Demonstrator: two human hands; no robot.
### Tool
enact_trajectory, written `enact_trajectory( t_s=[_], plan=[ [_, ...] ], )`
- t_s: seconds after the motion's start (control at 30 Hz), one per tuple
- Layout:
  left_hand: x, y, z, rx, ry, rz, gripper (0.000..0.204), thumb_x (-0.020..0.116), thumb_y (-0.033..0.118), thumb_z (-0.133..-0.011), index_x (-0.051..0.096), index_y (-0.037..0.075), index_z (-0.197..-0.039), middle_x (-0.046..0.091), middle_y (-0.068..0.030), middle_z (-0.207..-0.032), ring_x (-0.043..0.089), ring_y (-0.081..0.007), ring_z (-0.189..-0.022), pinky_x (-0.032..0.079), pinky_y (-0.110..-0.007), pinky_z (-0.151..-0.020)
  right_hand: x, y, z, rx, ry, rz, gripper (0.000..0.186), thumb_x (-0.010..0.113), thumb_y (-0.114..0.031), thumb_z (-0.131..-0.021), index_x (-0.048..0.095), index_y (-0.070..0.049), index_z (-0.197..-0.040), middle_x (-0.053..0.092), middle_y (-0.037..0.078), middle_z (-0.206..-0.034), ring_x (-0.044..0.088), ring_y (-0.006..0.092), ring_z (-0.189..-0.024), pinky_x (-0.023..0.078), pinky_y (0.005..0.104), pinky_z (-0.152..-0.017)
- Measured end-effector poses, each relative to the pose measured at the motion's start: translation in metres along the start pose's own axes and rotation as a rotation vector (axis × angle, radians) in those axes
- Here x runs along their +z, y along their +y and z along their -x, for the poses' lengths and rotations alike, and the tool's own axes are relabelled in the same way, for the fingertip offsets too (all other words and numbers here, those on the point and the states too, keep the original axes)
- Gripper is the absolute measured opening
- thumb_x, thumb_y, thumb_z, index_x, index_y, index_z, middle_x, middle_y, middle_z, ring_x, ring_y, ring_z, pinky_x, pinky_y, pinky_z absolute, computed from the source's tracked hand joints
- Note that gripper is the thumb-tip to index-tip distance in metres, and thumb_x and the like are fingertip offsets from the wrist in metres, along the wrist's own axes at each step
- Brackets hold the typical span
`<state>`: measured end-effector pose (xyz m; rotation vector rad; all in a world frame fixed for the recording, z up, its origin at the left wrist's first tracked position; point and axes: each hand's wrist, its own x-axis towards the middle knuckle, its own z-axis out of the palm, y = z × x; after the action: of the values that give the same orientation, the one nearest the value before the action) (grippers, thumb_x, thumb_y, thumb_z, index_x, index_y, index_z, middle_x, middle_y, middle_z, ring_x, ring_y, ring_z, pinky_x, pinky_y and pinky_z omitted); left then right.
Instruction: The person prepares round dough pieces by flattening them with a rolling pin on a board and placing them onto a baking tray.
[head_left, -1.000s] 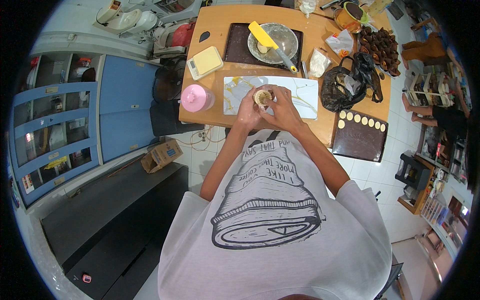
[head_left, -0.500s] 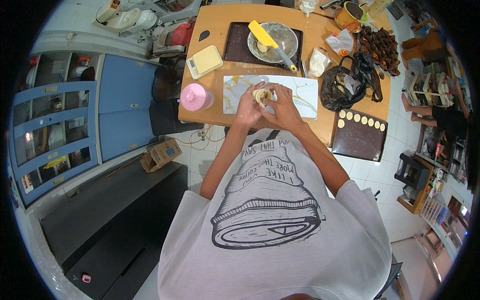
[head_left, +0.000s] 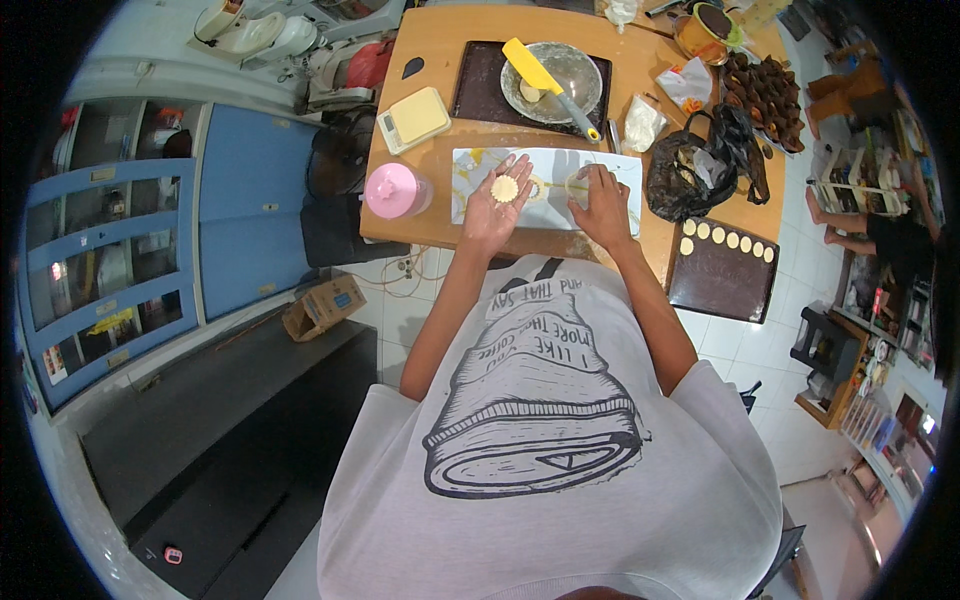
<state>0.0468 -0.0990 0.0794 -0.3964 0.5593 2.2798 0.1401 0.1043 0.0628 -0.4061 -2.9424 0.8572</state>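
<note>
On my left hand [head_left: 490, 214], palm up with the fingers stretched out, lies a pale dough round [head_left: 504, 188] with a scalloped edge. My right hand [head_left: 604, 208] is closed around the rim of a pale round cutter [head_left: 577, 186] at the right part of the marbled white board [head_left: 470, 212]. Between the hands, a ring-like bit of dough [head_left: 536, 190] lies on the board. Off to the right, a dark baking tray [head_left: 715, 280] holds several pale dough rounds [head_left: 717, 235] along its far edge.
Behind the board stands a metal bowl [head_left: 575, 75] with a yellow spatula [head_left: 535, 70] across it, on a dark tray. A kitchen scale [head_left: 414, 120] and a pink-lidded jar [head_left: 396, 190] stand left. Black plastic bags [head_left: 680, 185] and brown cups [head_left: 760, 95] sit right.
My hands have parted. The dough round now lies on my left palm, and my right hand has moved right with the cutter down to the board.
</note>
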Motion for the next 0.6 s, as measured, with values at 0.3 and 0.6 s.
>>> enact_trajectory(
  t_s=[0.3,0.6],
  plan=[
    [0.015,-0.004,0.002,-0.009,-0.089,-0.227,0.051,0.036,0.030,-0.111,0.033,0.003,-0.155,0.036,-0.0139,-0.162,0.039,-0.0271,-0.146,0.033,-0.041,-0.121,-0.001,-0.020,-0.002,-0.096,0.026,-0.609,0.043,0.071,-0.012,-0.091,0.051,-0.004,-0.128,0.061,0.011,-0.115,0.062,0.0246,-0.109,0.052,0.0426,-0.091],
    [0.010,-0.027,0.002,0.008,-0.231,-0.490,0.052,0.035,0.031,-0.112,0.034,0.001,-0.155,0.038,-0.0115,-0.162,0.045,-0.0224,-0.140,0.041,-0.038,-0.112,0.027,-0.052,0.009,0.255,-0.137,-1.242,0.040,0.074,-0.007,-0.090,0.050,0.001,-0.121,0.066,0.009,-0.104,0.064,0.0139,-0.095,0.052,0.0271,-0.077]
  ],
)
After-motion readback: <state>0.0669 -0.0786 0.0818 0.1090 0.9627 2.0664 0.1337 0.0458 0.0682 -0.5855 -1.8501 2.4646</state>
